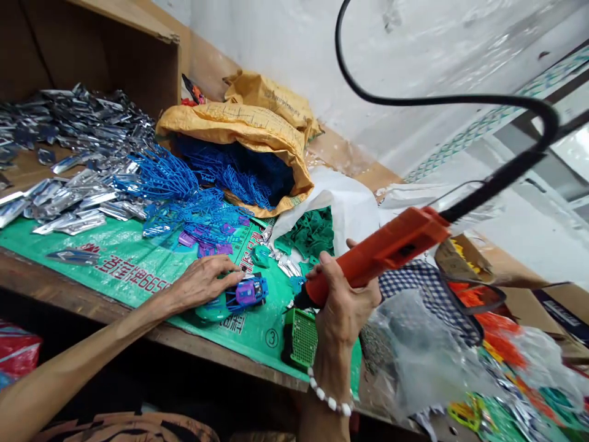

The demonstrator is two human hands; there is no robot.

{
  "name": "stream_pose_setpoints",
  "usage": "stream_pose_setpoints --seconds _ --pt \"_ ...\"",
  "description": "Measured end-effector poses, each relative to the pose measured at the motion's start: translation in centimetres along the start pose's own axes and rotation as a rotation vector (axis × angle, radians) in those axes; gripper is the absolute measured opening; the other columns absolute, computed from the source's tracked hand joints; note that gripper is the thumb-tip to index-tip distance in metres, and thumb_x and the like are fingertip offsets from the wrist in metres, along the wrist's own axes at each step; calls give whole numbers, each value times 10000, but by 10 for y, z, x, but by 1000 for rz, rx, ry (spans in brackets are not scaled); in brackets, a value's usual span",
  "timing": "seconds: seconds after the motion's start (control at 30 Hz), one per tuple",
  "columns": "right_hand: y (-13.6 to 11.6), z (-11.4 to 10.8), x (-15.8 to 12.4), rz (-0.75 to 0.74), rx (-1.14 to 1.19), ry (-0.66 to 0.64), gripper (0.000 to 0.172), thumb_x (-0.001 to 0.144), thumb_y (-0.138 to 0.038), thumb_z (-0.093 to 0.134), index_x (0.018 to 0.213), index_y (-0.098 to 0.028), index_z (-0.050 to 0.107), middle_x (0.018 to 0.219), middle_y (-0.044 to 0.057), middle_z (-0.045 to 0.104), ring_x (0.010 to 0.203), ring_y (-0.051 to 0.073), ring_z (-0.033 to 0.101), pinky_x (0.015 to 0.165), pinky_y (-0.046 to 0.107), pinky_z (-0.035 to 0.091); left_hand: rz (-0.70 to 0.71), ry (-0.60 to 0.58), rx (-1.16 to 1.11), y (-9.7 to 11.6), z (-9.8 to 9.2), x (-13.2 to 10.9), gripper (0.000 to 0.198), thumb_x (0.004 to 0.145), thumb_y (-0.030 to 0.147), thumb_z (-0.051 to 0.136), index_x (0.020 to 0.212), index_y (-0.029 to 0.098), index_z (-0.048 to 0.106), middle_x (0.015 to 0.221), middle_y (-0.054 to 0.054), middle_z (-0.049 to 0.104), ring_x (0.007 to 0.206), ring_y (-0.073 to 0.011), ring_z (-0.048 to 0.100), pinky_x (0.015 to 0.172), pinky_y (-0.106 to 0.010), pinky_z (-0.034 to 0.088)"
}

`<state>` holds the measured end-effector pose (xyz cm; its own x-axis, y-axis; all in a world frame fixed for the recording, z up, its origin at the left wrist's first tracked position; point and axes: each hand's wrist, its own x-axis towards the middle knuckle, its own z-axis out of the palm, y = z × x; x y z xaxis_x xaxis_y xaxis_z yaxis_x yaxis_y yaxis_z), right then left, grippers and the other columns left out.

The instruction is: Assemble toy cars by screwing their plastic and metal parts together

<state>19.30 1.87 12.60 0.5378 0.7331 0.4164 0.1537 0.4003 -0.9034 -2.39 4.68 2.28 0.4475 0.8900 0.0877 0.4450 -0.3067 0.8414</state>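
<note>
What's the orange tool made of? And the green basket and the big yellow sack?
Orange tool: probably hard plastic, smooth with a slight shine and moulded-looking edges.
Green basket: looks like plastic, bright, with a neat grid of little holes.
Yellow sack: maybe woven plastic, softly shiny and crinkled, though it could be paper.

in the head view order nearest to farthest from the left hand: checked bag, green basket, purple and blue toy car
1. Purple and blue toy car: beside the left hand
2. Green basket: farther right, near the right hand
3. Checked bag: farthest right, past the right hand
</note>
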Motion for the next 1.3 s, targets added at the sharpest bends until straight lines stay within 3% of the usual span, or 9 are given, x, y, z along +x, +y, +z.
stream_pose_setpoints --seconds 0.13,0.3,0.5,0.63,0.73,0.8,0.87,1.1,1.3 --pt "7 5 0 43 -62 -60 683 680 -445 896 1236 -173 607 719 -52 681 521 147 665 523 281 556 66 77 125 -9 12 -14 484 966 535 587 1381 287 607 1482 -76 581 1407 -306 484 1185 -448 377" --pt "5 8 1 24 -149 -86 570 721 -515 846 1116 -176 614 817 -19 680 621 149 670 620 317 581 133 79 318 -16 25 -23 711 894 334 666 1550 300 395 1494 -89 556 1365 -290 540 1144 -443 440" --pt "14 -3 -7 -94 -290 -23 1000 778 -497 791 1578 -246 246 1288 112 623 1128 242 655 983 447 550 105 35 312 -9 8 -28 658 804 203 606 1452 292 540 1328 -70 684 1219 -282 653 1055 -418 502" --pt "41 -29 -25 -80 -491 51 771 835 -547 718 1471 -211 440 1366 157 592 1163 292 633 1007 513 528 10 55 191 -2 -3 -35 659 751 242 628 1408 286 596 1375 -57 683 1251 -312 634 1078 -429 482" --pt "58 -39 -53 -80 -616 -391 556 909 -460 667 1394 -209 563 1272 139 685 1112 282 679 981 485 565 -107 -18 9 -2 -9 -36 625 770 352 652 1390 288 610 1257 -28 745 1110 -306 696 963 -397 543" --pt "64 -35 -73 -185 -620 -754 730 887 -338 716 1549 -278 415 1514 127 551 1344 298 572 1094 482 521 -127 -88 -92 -6 -13 -33 610 786 412 644 1381 280 620 1214 -19 762 1088 -312 705 928 -383 560" --pt "67 -25 -85 -288 -651 -912 796 830 -254 779 1540 -341 429 1547 77 516 1416 303 489 1153 500 474 -100 -129 -155 -13 -15 -29 596 796 429 634 1372 274 635 1271 -21 745 1161 -321 682 996 -394 544" --pt "89 1 -78 -494 -820 -825 669 767 22 591 1381 -244 564 1200 57 699 1054 232 605 901 372 577 2 24 51 -31 -2 -32 501 958 498 539 1405 295 639 1475 -60 632 1372 -325 568 1183 -472 429" --pt "116 -4 -81 -581 -798 -736 553 748 48 411 1143 -250 660 947 67 696 853 246 629 726 353 552 -2 -62 140 2 7 -44 794 767 504 810 1487 316 535 1474 -85 630 1321 -353 612 1129 -442 496"
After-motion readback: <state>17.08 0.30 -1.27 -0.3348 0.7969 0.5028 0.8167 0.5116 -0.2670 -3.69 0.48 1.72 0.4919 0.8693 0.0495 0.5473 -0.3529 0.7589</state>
